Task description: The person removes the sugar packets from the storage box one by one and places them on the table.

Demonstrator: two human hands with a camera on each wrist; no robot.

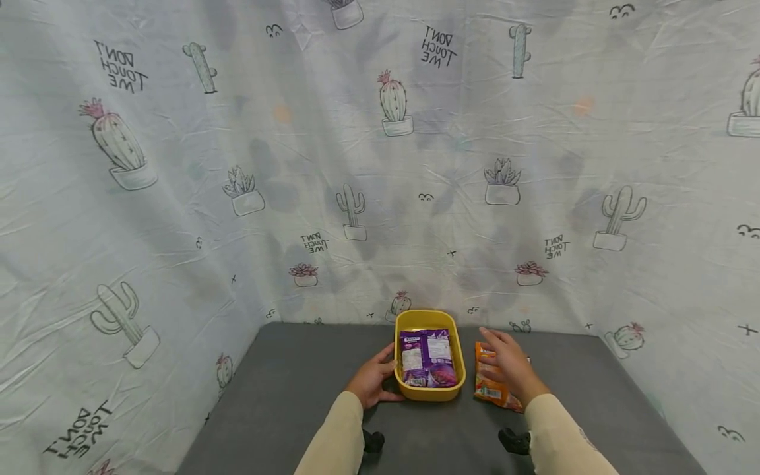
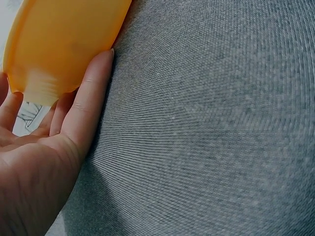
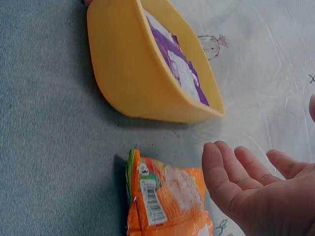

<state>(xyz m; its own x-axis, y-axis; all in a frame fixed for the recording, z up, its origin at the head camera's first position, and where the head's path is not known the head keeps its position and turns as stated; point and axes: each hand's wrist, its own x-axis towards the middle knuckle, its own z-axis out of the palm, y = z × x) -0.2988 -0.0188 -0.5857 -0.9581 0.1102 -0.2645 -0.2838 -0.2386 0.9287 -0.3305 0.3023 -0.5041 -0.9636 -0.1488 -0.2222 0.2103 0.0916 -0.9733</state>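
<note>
**As the left hand (image 1: 373,379) grips the yellow tub (image 1: 431,394), the right hand (image 1: 512,368) hovers**

Fingers apart, near the orange packet (image 3: 167,196) on the tabletop (image 1: 285,389) beside the tub: likely light, soft, slippery, best pinched mid-body, though its far end is hidden.

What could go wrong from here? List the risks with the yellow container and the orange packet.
1. The left hand holds only one side of the yellow container, so a knock to it might turn it.
2. The orange packet lies under the right hand and looks soft, so it could crumple or slip if gripped.
3. Purple packaging covers much of the container's inside; anything added might sit unevenly.
</note>
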